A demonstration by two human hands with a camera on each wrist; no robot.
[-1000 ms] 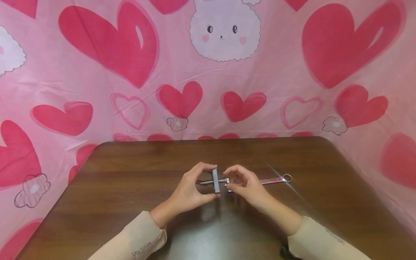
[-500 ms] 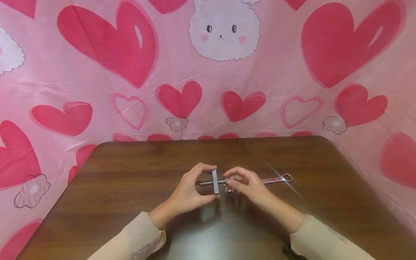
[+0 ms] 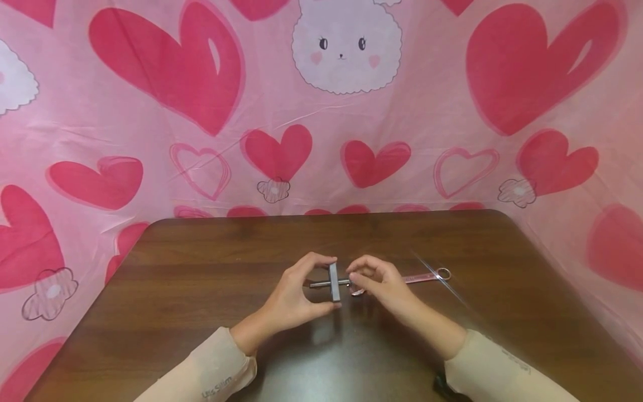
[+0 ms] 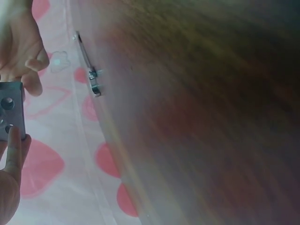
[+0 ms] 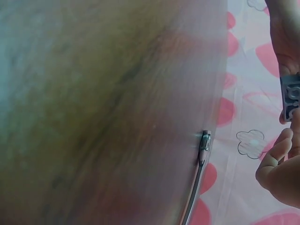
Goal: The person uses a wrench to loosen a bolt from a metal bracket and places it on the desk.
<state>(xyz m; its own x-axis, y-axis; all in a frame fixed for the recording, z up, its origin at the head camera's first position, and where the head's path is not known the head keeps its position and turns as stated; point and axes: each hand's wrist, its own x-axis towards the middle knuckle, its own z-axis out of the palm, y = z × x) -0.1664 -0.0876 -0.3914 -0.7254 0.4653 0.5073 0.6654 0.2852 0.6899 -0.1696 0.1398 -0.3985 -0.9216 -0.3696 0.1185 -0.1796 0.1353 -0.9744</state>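
A grey metal plate [image 3: 335, 282] stands on edge above the table, held at its top and bottom edges between the fingers and thumb of my left hand [image 3: 296, 287]. A bolt [image 3: 319, 285] passes through the plate, its long shank sticking out to the left. At the bolt's right end, my right hand [image 3: 382, 285] pinches it between thumb and fingertips, which hide the end. In the left wrist view, holes show in the plate's face [image 4: 16, 115]. In the right wrist view, the plate [image 5: 288, 96] is partly cut off by the frame edge.
A wrench [image 3: 421, 278] with a ring at its far end lies on the brown table [image 3: 226, 251] behind the right hand. A small dark object [image 3: 442, 386] sits by the right sleeve. Pink heart-printed cloth [image 3: 321, 117] hangs around the table.
My right thumb and fingers have closed over the bolt's right end, where a hex shape showed earlier. The left hand and plate have barely moved.
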